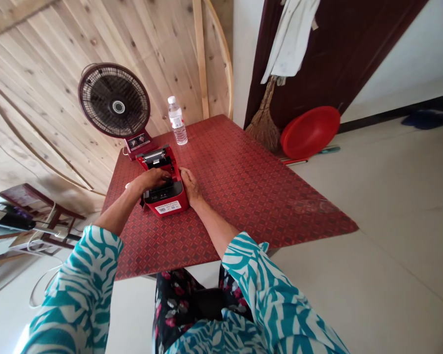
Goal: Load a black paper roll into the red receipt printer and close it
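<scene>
A small red and black machine [169, 200] with a white label on its near side sits on the patterned red table [239, 182], its lid raised toward the fan. My left hand [153, 180] reaches into the open top; its fingertips are bent down inside and partly hidden, and what they touch cannot be made out. Against the machine's right side rests my right hand [190, 185], fingers together along the red wall, steadying contact with the casing.
Behind the machine stands a fan [114, 101], with a water bottle [177, 123] to its right. A broom [265, 123] and a red basin [310, 132] are on the floor beyond the table's right edge. A wooden chair [29, 201] is at left.
</scene>
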The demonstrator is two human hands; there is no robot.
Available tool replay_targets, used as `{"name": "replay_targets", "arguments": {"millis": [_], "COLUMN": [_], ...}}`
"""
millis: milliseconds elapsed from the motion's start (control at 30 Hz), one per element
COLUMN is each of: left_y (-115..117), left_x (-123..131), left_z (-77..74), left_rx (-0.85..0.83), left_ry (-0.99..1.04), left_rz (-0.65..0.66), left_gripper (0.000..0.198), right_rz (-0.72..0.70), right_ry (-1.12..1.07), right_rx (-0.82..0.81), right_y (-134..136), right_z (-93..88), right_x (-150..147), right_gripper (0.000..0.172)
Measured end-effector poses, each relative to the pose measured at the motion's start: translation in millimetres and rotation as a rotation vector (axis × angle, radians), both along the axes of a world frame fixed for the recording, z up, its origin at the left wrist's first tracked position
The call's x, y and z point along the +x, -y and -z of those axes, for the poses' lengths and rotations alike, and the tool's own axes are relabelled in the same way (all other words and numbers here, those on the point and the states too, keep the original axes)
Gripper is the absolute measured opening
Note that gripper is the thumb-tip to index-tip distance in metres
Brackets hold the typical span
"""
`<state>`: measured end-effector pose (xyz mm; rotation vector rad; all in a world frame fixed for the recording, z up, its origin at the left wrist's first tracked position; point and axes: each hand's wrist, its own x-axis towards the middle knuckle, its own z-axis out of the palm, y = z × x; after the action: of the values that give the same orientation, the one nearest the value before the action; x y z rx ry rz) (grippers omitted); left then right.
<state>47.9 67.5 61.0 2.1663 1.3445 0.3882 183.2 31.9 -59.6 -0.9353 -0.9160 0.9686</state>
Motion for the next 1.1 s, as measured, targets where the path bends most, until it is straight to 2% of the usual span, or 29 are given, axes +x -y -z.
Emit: {"name": "replay_targets", "arguments": {"millis": [100, 133, 233, 300, 500, 600, 733, 833, 967, 1033, 1100], "left_y": [-1.7, -1.1, 4.0, 9.3, 22.5, 29.0, 43.9, 54.4, 51.3, 42.0, 30.1], "left_x": [-2.1, -2.7, -2.9, -2.1, -0.1, -1.0, -5.8, -20.0, -58.4, -78.9, -94.9], "left_z": [-1.6, -2.1, -2.5, -2.5, -4.8, -7.6, -18.0, -30.9, -41.4, -37.9, -27.7], "left_rx": [-0.051, -0.025, 0.132, 0.227, 0.317, 0.354, 0.382, 0.409, 0.436, 0.421, 0.381], "left_ry": [-0.182, -0.213, -0.264, -0.281, -0.457, -0.458, -0.33, -0.113, 0.327, 0.528, 0.656], "left_rz": [0.184, 0.196, 0.141, 0.08, 0.012, -0.002, 0.011, -0.004, -0.237, -0.363, -0.456], "left_gripper": [0.021, 0.02, 0.018, 0.023, 0.031, 0.033, 0.033, 0.036, 0.038, 0.032, 0.03], "right_rz": [0.0, -0.002, -0.002, 0.003, -0.016, -0.006, -0.013, -0.013, -0.011, -0.022, -0.029], "right_ry": [0.013, 0.014, 0.016, 0.018, 0.013, 0.005, -0.006, -0.001, -0.002, -0.002, -0.009], "right_rx": [-0.004, -0.006, 0.001, 0.008, -0.011, -0.011, -0.006, -0.008, -0.005, -0.001, -0.011], "right_y": [-0.1, -0.1, 0.2, 0.3, -1.1, -2.4, -4.2, -5.2, -3.8, -2.2, -0.6], "right_z": [-1.0, -1.3, -1.3, -0.5, 2.4, 4.0, 7.1, 9.3, 11.0, 11.1, 10.8], "right_x": [0.1, 0.2, 0.7, 1.3, 1.8, 1.2, 0.6, 0.6, 1.5, 2.5, 3.8], "right_gripper": [0.041, 0.041, 0.041, 0.04, 0.041, 0.042, 0.041, 0.041, 0.04, 0.041, 0.043]}}
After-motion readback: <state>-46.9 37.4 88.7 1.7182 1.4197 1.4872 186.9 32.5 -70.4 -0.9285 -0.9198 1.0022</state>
